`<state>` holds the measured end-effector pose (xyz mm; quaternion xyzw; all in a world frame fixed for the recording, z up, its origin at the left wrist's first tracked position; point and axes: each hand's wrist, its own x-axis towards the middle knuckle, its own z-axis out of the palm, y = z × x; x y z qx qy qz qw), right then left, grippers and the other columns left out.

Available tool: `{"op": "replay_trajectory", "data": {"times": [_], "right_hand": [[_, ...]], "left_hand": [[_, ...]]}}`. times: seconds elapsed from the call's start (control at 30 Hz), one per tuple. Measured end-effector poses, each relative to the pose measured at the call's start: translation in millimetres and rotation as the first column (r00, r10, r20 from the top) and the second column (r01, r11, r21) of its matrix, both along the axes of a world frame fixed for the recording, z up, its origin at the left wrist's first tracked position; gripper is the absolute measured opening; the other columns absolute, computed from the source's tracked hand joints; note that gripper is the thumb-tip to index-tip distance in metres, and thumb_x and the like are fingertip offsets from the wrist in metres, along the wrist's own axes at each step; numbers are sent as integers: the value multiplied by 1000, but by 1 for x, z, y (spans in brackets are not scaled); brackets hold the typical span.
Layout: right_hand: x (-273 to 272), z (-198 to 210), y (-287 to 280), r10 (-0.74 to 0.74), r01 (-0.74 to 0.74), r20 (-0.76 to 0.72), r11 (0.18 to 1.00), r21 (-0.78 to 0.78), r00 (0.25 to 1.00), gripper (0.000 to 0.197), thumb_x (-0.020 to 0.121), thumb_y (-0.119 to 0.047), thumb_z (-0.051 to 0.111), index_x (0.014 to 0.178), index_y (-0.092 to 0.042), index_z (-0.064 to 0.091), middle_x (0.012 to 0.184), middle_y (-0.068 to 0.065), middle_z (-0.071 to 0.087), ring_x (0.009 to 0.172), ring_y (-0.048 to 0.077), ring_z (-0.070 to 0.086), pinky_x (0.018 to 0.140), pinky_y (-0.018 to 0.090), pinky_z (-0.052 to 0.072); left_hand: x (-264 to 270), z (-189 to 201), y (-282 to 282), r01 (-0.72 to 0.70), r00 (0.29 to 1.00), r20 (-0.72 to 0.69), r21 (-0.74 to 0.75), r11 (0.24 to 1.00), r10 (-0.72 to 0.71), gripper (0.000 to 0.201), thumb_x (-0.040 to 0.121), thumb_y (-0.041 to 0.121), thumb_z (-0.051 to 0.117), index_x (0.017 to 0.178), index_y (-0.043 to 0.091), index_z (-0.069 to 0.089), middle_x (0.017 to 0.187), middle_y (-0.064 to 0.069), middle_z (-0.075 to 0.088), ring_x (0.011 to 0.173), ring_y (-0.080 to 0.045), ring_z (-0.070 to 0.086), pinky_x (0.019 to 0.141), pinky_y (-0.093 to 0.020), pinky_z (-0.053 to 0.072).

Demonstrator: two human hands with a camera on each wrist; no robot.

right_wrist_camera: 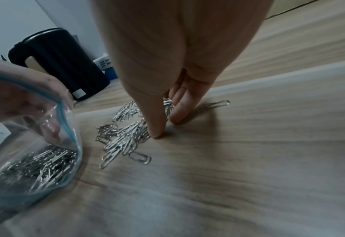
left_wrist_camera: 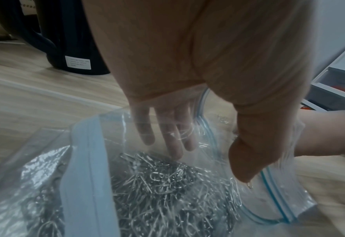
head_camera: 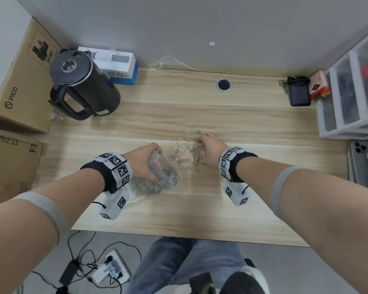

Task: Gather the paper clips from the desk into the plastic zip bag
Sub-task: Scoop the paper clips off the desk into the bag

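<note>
A clear plastic zip bag [head_camera: 165,168] with a blue zip rim lies on the wooden desk [head_camera: 253,187], its mouth facing right. My left hand [head_camera: 154,164] pinches the rim and holds the mouth agape. In the left wrist view my left hand [left_wrist_camera: 208,163] has its fingers [left_wrist_camera: 173,144] behind the plastic and its thumb in front. Many silver paper clips [left_wrist_camera: 167,192] fill the bag [left_wrist_camera: 86,160]. Loose paper clips [head_camera: 186,149] are scattered just right of the mouth. My right hand [right_wrist_camera: 167,125] rests on the pile [right_wrist_camera: 123,141], pinching several clips between thumb and fingers.
A black kettle [head_camera: 83,81] stands at the back left beside cardboard boxes [head_camera: 19,81] and a blue-white box [head_camera: 119,64]. On the right are a plastic drawer unit [head_camera: 353,92], a black case [head_camera: 300,92] and a phone [head_camera: 359,162]. A cable hole [head_camera: 224,84] sits at the back.
</note>
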<state>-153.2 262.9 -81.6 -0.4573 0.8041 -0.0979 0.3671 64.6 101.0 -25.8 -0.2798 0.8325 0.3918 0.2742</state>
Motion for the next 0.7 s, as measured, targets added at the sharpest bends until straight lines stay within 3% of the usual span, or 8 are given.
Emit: {"op": "replay_trajectory", "data": {"times": [0.1, 0.2, 0.3, 0.37, 0.5, 0.6, 0.7], "right_hand": [[0, 4, -3, -36, 38, 74, 999, -32, 997, 73, 66, -18, 82, 132, -21, 51, 121, 0, 50, 103, 14, 55, 95, 33, 52], [-11, 16, -5, -80, 82, 70, 996, -30, 994, 62, 70, -12, 74, 127, -24, 52, 116, -2, 56, 95, 15, 58, 85, 35, 55], [-35, 26, -1, -217, 216, -31, 976, -42, 976, 47, 77, 3, 56, 119, -18, 57, 113, 4, 59, 99, 23, 59, 89, 37, 52], [-49, 30, 4, -245, 250, -104, 967, 42, 964, 42, 80, 4, 51, 117, -13, 58, 116, 7, 59, 103, 28, 60, 91, 37, 52], [-48, 33, 9, -140, 175, -148, 950, 258, 979, 31, 87, 0, 49, 113, -6, 66, 115, 14, 65, 101, 32, 64, 86, 35, 55], [-32, 26, 8, -178, 199, -116, 958, 206, 977, 26, 87, -4, 54, 104, -10, 72, 110, 10, 68, 98, 28, 66, 85, 31, 56], [-13, 19, 1, -209, 206, 6, 971, 122, 978, 16, 85, -8, 60, 92, -16, 73, 99, 2, 70, 91, 21, 67, 82, 27, 55]], "left_hand": [[1, 1, -1, -1, 1000, 3, -2, 1000, 1, 83, 61, 24, 91, 128, 25, 42, 105, 0, 63, 89, -16, 65, 69, -28, 55], [2, 3, -3, 0, 1000, 15, -1, 1000, 0, 82, 61, 25, 90, 127, 27, 41, 104, -1, 64, 88, -18, 66, 68, -31, 57], [1, 4, -4, 2, 1000, 14, 7, 1000, -2, 81, 62, 23, 90, 126, 27, 41, 104, 0, 64, 88, -18, 66, 68, -31, 57], [2, 3, -4, 1, 1000, 16, 6, 1000, -1, 81, 63, 23, 91, 127, 26, 41, 105, 0, 62, 89, -17, 65, 67, -27, 54], [2, 1, -3, -5, 1000, 16, -1, 1000, 5, 79, 64, 22, 90, 126, 26, 41, 101, 3, 61, 82, -11, 62, 57, -18, 45], [2, 0, -3, -9, 1000, 16, 1, 1000, 9, 79, 63, 22, 90, 125, 26, 42, 100, 3, 62, 81, -11, 62, 57, -18, 45], [1, -2, -3, -8, 1000, 16, 2, 1000, 7, 81, 61, 23, 91, 125, 26, 43, 100, 3, 63, 83, -13, 64, 60, -21, 47]]}}
